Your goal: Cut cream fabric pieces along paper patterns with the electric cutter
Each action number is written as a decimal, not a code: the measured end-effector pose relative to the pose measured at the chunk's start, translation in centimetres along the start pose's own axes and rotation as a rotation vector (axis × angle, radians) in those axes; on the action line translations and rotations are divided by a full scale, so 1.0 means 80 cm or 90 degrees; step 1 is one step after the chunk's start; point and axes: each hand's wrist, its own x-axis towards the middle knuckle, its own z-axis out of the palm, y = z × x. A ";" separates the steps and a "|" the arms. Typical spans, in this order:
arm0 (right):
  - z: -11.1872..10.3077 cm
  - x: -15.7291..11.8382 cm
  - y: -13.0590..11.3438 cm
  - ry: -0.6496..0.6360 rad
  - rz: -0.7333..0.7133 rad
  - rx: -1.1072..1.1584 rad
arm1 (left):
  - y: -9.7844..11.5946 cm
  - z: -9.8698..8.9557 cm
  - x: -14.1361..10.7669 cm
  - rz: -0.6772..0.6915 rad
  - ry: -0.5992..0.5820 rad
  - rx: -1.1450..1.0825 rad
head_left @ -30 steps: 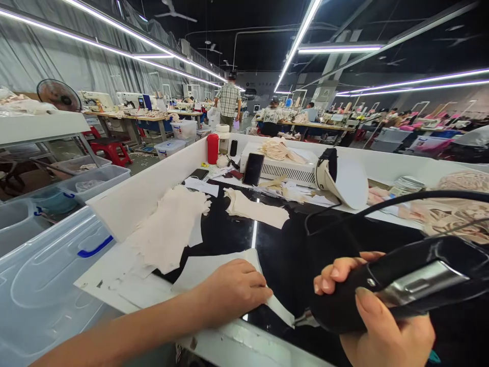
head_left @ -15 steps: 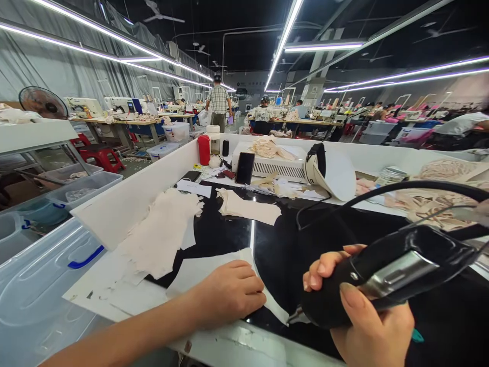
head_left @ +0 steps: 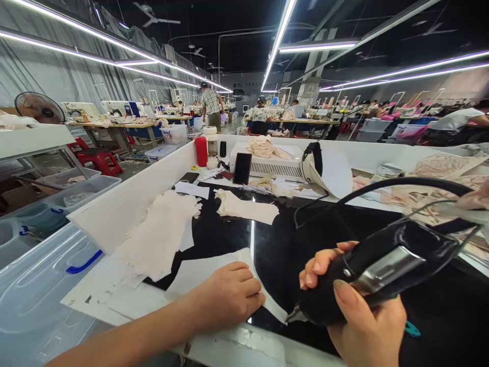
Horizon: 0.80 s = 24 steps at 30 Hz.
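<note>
A white piece of fabric (head_left: 206, 272) lies on the glossy black tabletop (head_left: 221, 234). My left hand (head_left: 233, 295) rests on its right part, fingers curled and pressed down together; whether they pinch anything is hidden. On the right, my right hand (head_left: 355, 300) is wrapped round a black handheld tool (head_left: 385, 270) with a silver plate and a cable. The tool's narrow metal tip touches the pointed right corner of the white fabric. Beyond my left hand lie a stack of cream fabric pieces (head_left: 164, 229) and a smaller cream piece (head_left: 248, 206).
Along the back stand a red bottle (head_left: 201, 151), a phone (head_left: 242, 168), a white slotted box (head_left: 280, 162) and a white visor (head_left: 328, 171). Cream fabric (head_left: 443, 173) is heaped at the right. Plastic bins (head_left: 46, 285) are at the left; people work beyond.
The view has shifted slightly. My hands, the fabric and the tool tip keep nearly the same places relative to each other. A standing person in the background has turned and moved left.
</note>
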 end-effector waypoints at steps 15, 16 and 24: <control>0.015 0.004 -0.010 0.045 0.015 0.014 | 0.001 0.000 -0.006 0.010 -0.003 -0.054; 0.015 0.005 -0.010 0.044 0.016 0.016 | 0.001 0.000 -0.007 0.008 -0.005 -0.057; 0.019 0.011 -0.014 0.063 0.030 0.035 | 0.002 -0.002 -0.004 0.002 -0.045 -0.062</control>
